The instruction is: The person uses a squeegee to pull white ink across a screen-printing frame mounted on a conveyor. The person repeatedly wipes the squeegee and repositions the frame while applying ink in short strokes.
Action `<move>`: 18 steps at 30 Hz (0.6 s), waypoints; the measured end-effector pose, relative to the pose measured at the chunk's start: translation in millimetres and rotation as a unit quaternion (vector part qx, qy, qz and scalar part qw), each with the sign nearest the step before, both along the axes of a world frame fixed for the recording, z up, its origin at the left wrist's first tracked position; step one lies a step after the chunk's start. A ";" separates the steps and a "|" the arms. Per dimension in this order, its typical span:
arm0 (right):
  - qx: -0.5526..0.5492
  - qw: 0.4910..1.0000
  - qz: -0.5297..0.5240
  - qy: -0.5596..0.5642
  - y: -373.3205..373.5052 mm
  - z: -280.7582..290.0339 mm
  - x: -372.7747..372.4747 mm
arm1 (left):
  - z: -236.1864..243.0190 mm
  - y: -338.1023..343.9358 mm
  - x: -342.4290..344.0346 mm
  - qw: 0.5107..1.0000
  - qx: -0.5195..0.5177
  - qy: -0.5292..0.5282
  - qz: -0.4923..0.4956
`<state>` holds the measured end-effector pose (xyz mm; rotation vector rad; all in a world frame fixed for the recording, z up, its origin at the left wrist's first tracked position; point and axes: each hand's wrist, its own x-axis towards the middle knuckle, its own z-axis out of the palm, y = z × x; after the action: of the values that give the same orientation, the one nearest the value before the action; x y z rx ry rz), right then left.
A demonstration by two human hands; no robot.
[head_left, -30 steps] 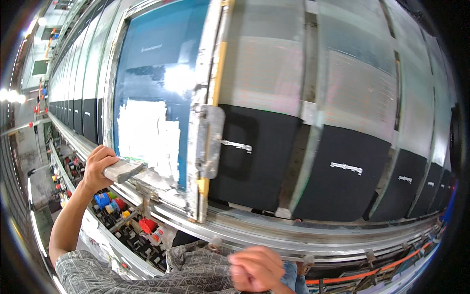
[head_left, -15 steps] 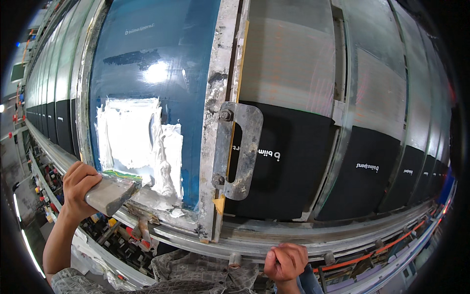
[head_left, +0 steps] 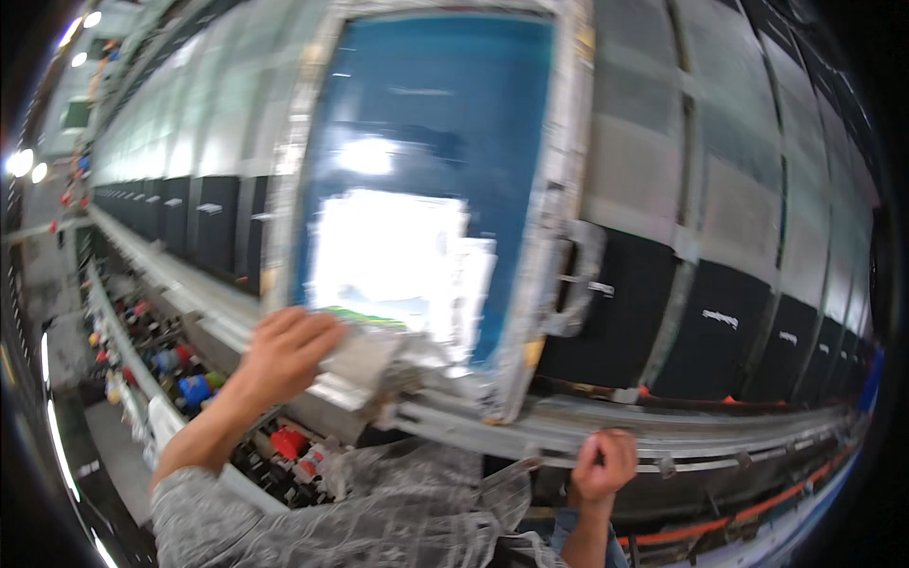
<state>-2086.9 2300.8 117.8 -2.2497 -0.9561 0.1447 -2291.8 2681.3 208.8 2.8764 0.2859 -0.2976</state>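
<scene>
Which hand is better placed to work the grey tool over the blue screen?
Probably the left hand: it holds the grey tool at the near edge of the blue screen, by the white paste. The right hand is curled, away from the screen, no tool visible.

Bright round lamps (head_left: 19, 163) glare at the upper left, near a dark green panel (head_left: 75, 115), while long white light strips (head_left: 62, 450) run down the left side. Grey floor (head_left: 47, 284) shows between them. Blue and red containers (head_left: 196, 389) crowd the lower left; an orange bar (head_left: 739, 519) crosses the lower right.
</scene>
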 end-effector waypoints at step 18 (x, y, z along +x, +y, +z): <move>0.022 0.973 -0.215 0.086 225.9 -17.7 87.6 | -15.0 -16.1 29.8 0.894 -0.149 -0.036 0.420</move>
<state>-1999.2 2526.7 100.1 -2.3025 -0.3649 0.1198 -2262.0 2665.1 193.8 2.1908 1.2793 -0.0553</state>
